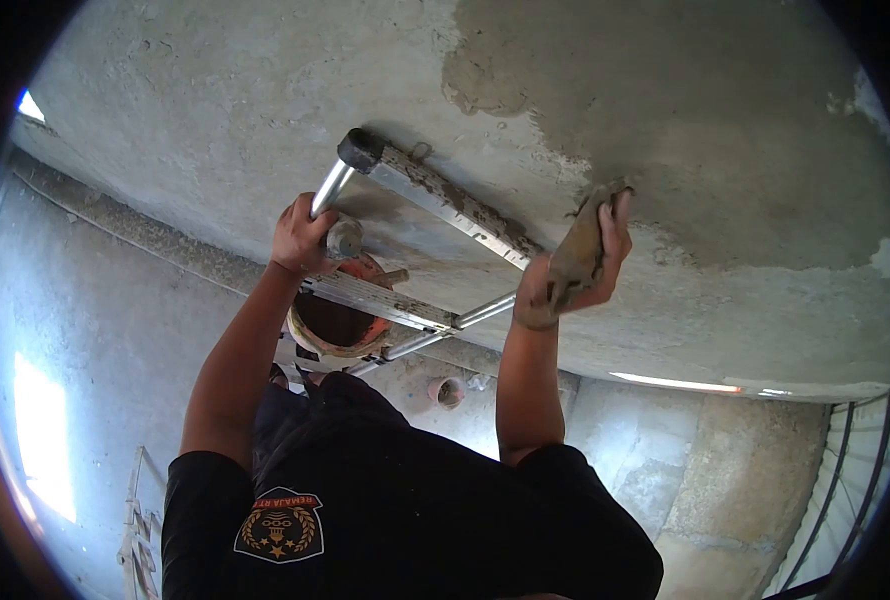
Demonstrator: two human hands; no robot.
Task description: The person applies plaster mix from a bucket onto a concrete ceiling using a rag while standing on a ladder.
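My left hand (303,238) is wrapped round the shiny top rung of an aluminium ladder (445,208), beside a rounded, mortar-smeared end cap (345,238). In my right hand (610,240) is a flat, mortar-caked plastering tool (577,250), its far end against the wall. Just beyond it, a dark patch of wet plaster (685,150) spreads over the paler grey wall (265,90). Below the ladder top, an orange bucket (377,330) shows a dark inside, and a stick-like handle (393,277) pokes out over its rim.
Far below on the concrete floor (655,430) stands a small bucket (447,392). A metal frame (137,530) is at the lower left. Light corrugated sheeting with dark bars (855,480) borders the right side. Bright sunlight (45,430) falls at left.
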